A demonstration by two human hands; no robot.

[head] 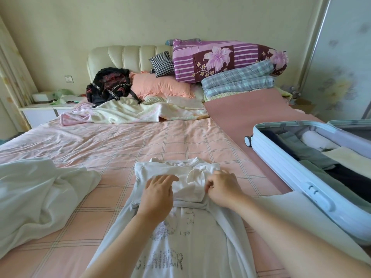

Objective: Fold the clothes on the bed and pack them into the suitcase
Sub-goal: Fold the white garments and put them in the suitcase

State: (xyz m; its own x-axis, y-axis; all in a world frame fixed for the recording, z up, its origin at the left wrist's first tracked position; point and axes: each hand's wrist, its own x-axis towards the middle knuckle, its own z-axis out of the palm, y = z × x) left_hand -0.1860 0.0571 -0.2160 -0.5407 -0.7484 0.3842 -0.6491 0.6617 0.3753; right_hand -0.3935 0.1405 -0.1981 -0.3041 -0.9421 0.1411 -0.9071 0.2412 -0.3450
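Cream wall (pixel 140 21), padded headboard (pixel 120 55), white nightstand (pixel 44 114), pale curtain (pixel 14 77).

Both bare forearms reach forward, the left hand (pixel 159 194) lying flat, palm down, fingers straight, just beside the right hand (pixel 222 189), whose curled fingers pinch the white printed cotton T-shirt (pixel 188 187).

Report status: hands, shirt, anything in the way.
Left hand flat on white T-shirt, right hand pinching its fabric. T-shirt part-folded on bed, not packed. Suitcase open at right, partly filled; loose white garment at left, nothing blocking.
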